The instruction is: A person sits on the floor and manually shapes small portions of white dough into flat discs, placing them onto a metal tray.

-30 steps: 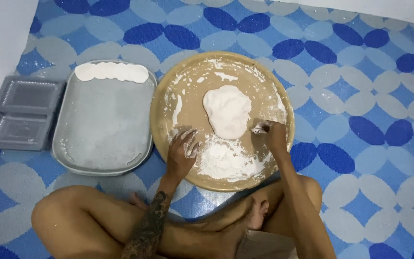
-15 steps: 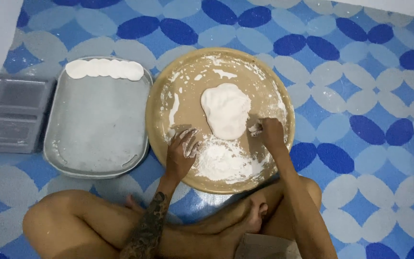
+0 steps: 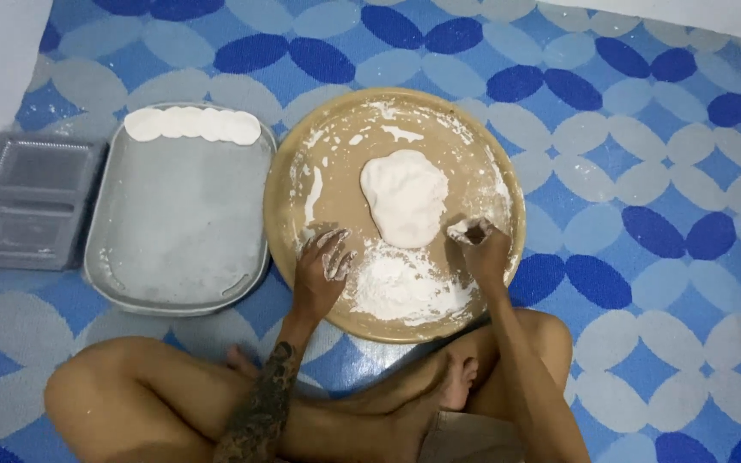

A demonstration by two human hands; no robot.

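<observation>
A round tan tray [image 3: 508,163] lies on the floor in front of me, dusted with flour. A flat lump of white dough [image 3: 405,197] rests near its middle, and a pile of loose flour [image 3: 405,287] lies at its near side. My left hand [image 3: 321,274] rests flat on the tray left of the flour, its floury fingers spread. My right hand [image 3: 478,250] sits just right of the dough's near edge, fingers pinched on a bit of flour or dough.
A grey metal tray [image 3: 173,231] lies to the left, with a row of flat white dough discs [image 3: 192,125] along its far end. A clear plastic container [image 3: 23,201] is further left. My crossed legs [image 3: 302,403] are below on the blue patterned floor.
Both hands stay at the near side of the tray; my right hand's fingers have closed into a pinch beside the dough. The view has shifted slightly.
</observation>
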